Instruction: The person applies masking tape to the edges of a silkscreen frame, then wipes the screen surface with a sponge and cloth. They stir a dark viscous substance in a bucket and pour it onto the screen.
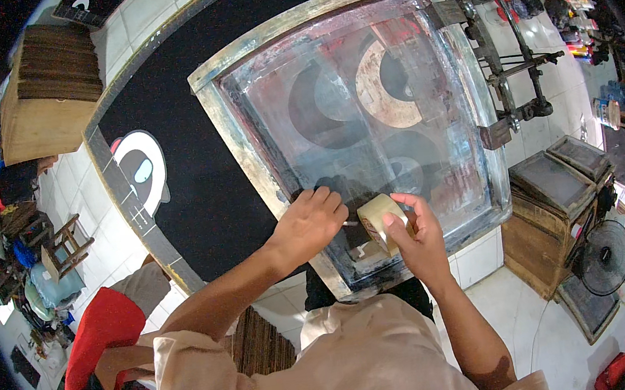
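Observation:
My right hand (420,241) grips a roll of clear yellowish packing tape (383,224), thumb on its side and fingers around the far edge. It is over the near part of a wood-framed printing screen (440,143), whose mesh is stained grey, blue and reddish and carries crescent shapes. Just left of the roll, my left hand (310,222) has its fingers curled down at the screen's near left side. Whatever those fingers pinch or press is hidden beneath them. A thin pale piece shows between that hand and the roll.
Under the screen lies a black-topped table (198,123) with a white cartoon figure (140,171) at its left edge. Metal clamps (504,60) hold the screen's right side. A fan (601,257) and wooden box (543,247) stand right; a person in red (109,323) is at lower left.

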A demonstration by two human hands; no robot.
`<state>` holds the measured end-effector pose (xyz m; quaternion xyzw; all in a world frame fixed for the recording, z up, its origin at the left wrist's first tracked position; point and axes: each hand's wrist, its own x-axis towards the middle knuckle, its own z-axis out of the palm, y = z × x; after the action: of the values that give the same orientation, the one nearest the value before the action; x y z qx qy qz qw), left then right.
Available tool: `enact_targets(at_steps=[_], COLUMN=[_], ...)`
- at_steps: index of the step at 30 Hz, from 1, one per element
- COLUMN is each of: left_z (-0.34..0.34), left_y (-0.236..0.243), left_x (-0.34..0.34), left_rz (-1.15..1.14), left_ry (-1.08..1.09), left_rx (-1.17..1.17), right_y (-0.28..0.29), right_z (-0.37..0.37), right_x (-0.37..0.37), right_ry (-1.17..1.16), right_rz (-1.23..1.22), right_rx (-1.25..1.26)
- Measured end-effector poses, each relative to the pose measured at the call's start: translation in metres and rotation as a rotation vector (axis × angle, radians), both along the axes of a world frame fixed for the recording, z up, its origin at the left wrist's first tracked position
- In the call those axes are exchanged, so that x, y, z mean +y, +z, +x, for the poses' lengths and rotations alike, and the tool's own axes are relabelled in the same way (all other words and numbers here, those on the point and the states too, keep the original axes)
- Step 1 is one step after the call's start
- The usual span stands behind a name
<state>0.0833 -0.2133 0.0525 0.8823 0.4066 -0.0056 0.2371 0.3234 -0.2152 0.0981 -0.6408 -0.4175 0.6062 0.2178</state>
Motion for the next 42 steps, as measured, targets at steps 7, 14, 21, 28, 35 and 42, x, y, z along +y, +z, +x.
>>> enact_targets(at_steps=[7, 14, 21, 28, 35, 42], left_z=[-0.053, -0.058, -0.026, -0.030, -0.025, -0.042], left_y=[0.052, 0.057, 0.052, 0.045, 0.053, 0.011], left_x=[-0.003, -0.021, -0.038, -0.025, -0.012, 0.065], left_rz=[-0.239, -0.469, -0.721, -0.670, -0.448, 0.057], left_ry=[0.442, 0.696, 0.899, 0.950, 0.745, 0.204], left_rx=[-0.202, -0.621, -0.546, -0.362, -0.375, -0.089], right_y=[-0.009, -0.029, -0.036, -0.043, -0.044, -0.038], right_z=[0.002, -0.003, 0.000, 0.000, 0.000, 0.000], right_x=[0.012, 0.015, 0.024, 0.017, 0.007, 0.010], right_ry=[0.009, 0.101, 0.184, 0.191, 0.179, 0.202], right_rz=[0.006, -0.104, -0.211, -0.167, -0.025, 0.004], right_rx=[-0.030, -0.123, -0.194, -0.212, -0.189, -0.221])
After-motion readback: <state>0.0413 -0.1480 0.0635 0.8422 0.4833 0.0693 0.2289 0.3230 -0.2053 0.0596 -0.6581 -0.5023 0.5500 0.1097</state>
